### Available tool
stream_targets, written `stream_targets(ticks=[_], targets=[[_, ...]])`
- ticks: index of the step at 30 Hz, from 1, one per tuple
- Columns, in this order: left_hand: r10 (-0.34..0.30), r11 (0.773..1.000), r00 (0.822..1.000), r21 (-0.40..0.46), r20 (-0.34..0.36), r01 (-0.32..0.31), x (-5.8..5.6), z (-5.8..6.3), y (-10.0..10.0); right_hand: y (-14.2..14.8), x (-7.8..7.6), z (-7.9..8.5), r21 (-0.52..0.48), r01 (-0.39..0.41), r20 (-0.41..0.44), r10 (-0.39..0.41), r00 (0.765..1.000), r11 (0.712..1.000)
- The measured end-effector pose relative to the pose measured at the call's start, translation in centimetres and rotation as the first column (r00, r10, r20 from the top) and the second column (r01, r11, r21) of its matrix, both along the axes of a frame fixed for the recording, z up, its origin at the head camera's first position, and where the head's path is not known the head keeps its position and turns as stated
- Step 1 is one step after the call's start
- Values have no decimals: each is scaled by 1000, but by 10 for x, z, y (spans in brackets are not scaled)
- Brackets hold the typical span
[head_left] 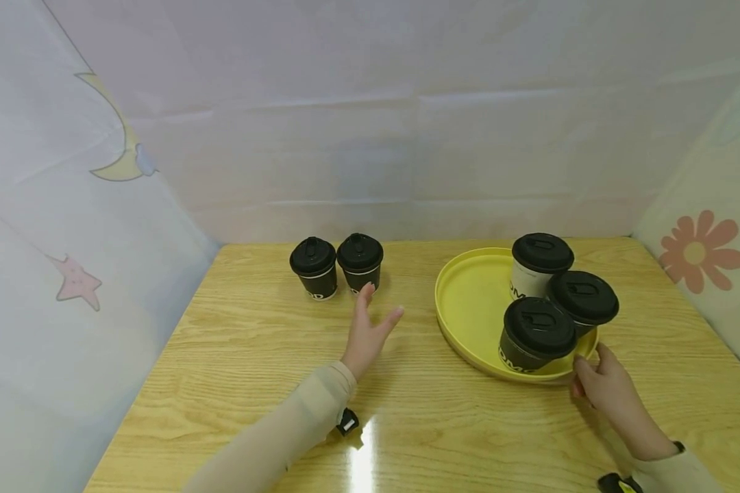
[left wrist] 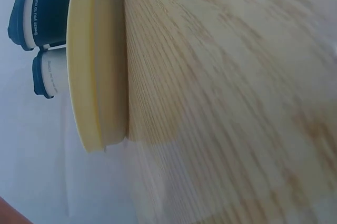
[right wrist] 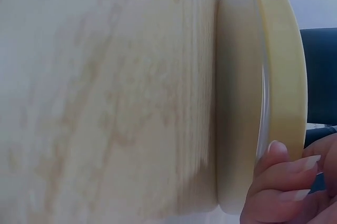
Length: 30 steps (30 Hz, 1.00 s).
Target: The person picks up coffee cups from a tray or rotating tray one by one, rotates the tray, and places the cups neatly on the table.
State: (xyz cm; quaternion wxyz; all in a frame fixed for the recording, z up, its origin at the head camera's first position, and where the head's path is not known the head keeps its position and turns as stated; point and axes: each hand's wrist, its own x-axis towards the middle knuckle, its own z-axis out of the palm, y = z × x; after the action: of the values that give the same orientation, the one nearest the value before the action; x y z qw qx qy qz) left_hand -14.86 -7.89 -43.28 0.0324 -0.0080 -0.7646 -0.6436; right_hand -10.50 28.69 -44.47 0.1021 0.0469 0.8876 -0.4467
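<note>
My left hand (head_left: 368, 337) hovers over the table with thumb and fingers spread, holding nothing. Just beyond it stand two black lidded paper cups, a left one (head_left: 319, 283) and a right one (head_left: 360, 255). A round yellow tray (head_left: 469, 311) on the right carries three lidded cups: a white one (head_left: 527, 279) at the back, a black one (head_left: 582, 296) on the right and another black one (head_left: 524, 352) in front. At the tray's front right rim, my right hand (head_left: 613, 392) grips the edge; in the right wrist view its curled fingers (right wrist: 279, 179) press the tray's side.
A wood-grain table (head_left: 240, 356) lies beneath everything. Printed cloth (head_left: 407, 150) hangs behind it and at both sides. A black wrist device (head_left: 347, 421) shows under the left sleeve, another (head_left: 619, 483) near the right cuff.
</note>
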Motion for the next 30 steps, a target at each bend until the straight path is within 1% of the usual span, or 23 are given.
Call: stream_targets(ticks=[6, 12, 18, 21, 27, 30], targets=[[-44, 999, 999, -8, 0, 44, 1, 0, 3, -2, 1, 1, 3, -1, 14, 1, 1000, 1000], [-64, 998, 998, -2, -6, 64, 3, 1, 6, -5, 3, 4, -16, -11, 31, 12, 999, 1000], [-93, 996, 996, -1, 1, 93, 3, 2, 8, 5, -2, 11, 5, -7, 63, 7, 998, 1000], [-112, 994, 994, -3, 3, 112, 3, 1, 9, 15, -8, 14, 13, 1, 41, -2, 999, 1000], [-124, 992, 992, -11, 30, 125, 3, 0, 10, 26, -22, 14, 36, 11, -45, -10, 999, 999], [-130, 991, 991, -18, 38, 130, 3, -1, 12, 29, -27, 15, 38, 30, -56, -28, 998, 999]])
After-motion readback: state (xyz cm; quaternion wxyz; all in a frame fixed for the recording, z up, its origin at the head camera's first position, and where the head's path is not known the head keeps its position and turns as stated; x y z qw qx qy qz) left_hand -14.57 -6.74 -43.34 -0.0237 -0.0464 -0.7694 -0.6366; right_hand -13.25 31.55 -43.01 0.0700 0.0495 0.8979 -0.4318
